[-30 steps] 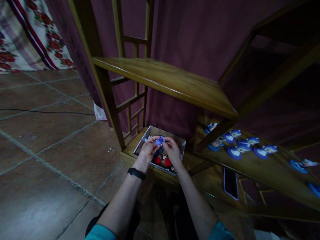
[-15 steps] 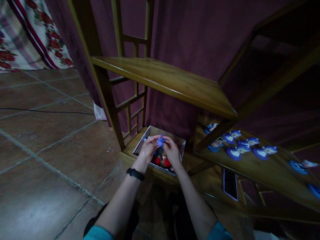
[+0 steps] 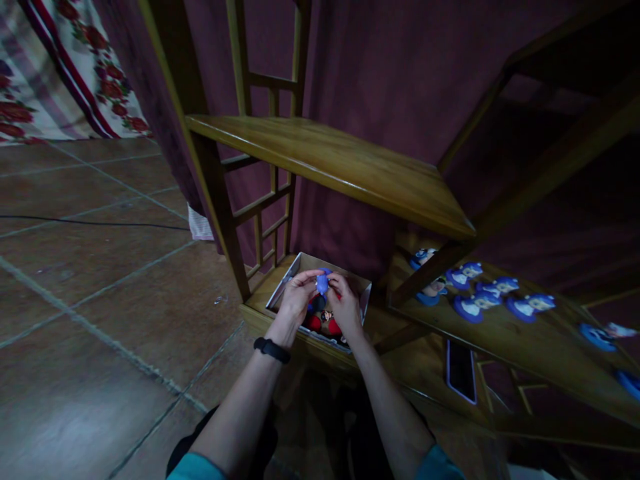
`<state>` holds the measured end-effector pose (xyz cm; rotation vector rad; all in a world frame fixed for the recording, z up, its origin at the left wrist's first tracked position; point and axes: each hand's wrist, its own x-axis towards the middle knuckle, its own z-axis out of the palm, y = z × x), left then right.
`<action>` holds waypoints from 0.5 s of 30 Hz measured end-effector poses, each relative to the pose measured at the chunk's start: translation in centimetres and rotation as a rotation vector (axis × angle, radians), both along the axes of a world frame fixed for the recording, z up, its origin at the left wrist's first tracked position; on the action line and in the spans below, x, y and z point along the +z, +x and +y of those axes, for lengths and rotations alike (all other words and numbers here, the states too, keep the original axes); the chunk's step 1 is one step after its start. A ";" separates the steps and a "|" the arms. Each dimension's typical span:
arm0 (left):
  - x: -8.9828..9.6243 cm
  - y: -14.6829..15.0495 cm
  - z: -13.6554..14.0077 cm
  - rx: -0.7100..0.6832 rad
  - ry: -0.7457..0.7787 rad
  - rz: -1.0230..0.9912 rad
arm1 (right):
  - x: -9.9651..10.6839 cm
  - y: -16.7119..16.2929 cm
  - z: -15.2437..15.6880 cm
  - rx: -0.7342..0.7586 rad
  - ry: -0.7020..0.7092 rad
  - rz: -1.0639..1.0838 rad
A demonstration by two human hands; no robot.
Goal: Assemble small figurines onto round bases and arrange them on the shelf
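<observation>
Head view shows a small blue toy in the middle, held up over an open box. It is not resting on anything; the hands hold it up. The left hand pinches one side of it with thumb and fingertips. The right hand pinches the other side. I cannot tell just how each thumb sits, because the hands hide part of the toy.

To hold it well, I think both hands should pinch softly and evenly, so small bits do not bend. Keeping it low over the box seems smart: if it slips, it would only fall a little way. Wrists should stay clear of the box's edges, so it does not get bumped.

Inside the box, under the hands, are red things and a little figure with dark hair. The box sits on a low wooden board. Above it is a shiny wooden shelf, so lifting too high could hit that. Off to the right, blue figures stand on another shelf. Lower down lies a phone. Behind everything hangs a dark purple curtain.
</observation>
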<state>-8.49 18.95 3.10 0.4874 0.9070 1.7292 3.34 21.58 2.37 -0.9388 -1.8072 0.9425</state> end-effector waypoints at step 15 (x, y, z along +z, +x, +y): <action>-0.1 0.5 0.0 0.069 0.108 0.017 | 1.2 0.1 -0.7 -0.015 0.232 -0.179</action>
